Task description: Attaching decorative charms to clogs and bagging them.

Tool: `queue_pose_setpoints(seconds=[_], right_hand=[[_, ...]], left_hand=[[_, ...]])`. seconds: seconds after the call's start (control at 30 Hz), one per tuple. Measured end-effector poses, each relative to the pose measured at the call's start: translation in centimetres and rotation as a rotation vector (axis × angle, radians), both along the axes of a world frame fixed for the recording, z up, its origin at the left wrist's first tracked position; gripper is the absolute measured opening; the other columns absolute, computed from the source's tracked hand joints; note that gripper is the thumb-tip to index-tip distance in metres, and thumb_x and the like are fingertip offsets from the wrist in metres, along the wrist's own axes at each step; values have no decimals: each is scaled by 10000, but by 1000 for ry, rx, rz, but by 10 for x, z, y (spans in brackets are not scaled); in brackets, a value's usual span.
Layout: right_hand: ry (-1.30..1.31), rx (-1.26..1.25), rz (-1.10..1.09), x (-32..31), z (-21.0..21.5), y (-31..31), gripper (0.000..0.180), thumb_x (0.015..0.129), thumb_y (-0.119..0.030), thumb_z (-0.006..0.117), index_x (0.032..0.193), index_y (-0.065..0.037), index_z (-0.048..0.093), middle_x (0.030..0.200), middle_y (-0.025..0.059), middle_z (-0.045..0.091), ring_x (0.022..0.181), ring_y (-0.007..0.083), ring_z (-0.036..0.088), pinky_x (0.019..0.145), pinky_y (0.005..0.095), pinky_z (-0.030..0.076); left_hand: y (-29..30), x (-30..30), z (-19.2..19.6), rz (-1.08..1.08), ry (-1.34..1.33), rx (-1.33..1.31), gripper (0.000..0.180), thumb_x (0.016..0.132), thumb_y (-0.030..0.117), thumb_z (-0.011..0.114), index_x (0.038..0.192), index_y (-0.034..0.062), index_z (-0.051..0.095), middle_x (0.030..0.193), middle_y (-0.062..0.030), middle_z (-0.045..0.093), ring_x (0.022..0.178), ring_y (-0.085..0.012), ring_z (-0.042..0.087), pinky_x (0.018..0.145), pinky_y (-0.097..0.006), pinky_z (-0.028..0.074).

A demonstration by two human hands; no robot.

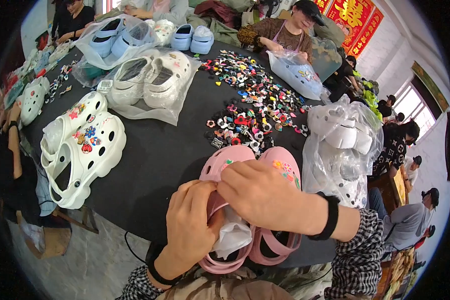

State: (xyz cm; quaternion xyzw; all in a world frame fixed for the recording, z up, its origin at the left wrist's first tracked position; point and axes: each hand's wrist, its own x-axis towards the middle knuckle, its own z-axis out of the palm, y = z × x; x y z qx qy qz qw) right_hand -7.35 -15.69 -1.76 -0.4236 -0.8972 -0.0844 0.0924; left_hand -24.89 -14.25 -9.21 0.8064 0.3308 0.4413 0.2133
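A pair of pink clogs lies at the table's near edge, toes pointing away from me. My left hand (190,220) is closed on the side of the left pink clog (227,156), its thumb reaching inside the opening. Over that clog's upper, the fingers of my right hand (257,197) are pinched together, meeting my left fingertips; whatever is between them is hidden. Crumpled white stuffing (233,235) fills the opening. Flower and leaf charms decorate the right pink clog (280,156), which is partly covered by my right hand and wrist.
Loose colourful charms (245,95) are heaped on the black table (150,165). White clogs with charms (97,140) lie at left. Bagged white clogs (162,75) stand beyond, more bagged clogs (342,135) at right. Across the table, a person (285,37) handles a bagged blue pair.
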Motion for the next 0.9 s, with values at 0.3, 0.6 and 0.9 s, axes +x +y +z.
queue_pose_setpoints(seconds=[0.3, 0.6, 0.9], right_hand=[[-125, 204, -28, -5, -12, -12, 195, 690, -160, 641, 823, -24, 597, 852, 77, 510, 850, 225, 583, 740, 335, 505], [333, -311, 21, 36, 9, -3, 249, 896, -76, 607, 1107, 29, 689, 1138, 184, 661, 1028, 359, 659, 877, 432, 546], [273, -370, 12, 23, 17, 32, 115, 850, -99, 666, 919, -16, 703, 899, 134, 670, 850, 337, 672, 712, 440, 549]], left_hand=[[-4, 2, 0, 1, -54, -74, 530, 680, -35, 758, 1179, -3, 583, 1118, -183, 649, 1031, -386, 624, 886, -445, 494], [-4, 0, 0, 48, -31, 6, 284, 726, 72, 780, 941, 29, 600, 935, -122, 619, 852, -328, 628, 714, -411, 516], [-5, -10, 7, 3, 32, 43, 234, 777, 92, 782, 922, 2, 623, 946, -142, 642, 847, -338, 653, 737, -410, 535]])
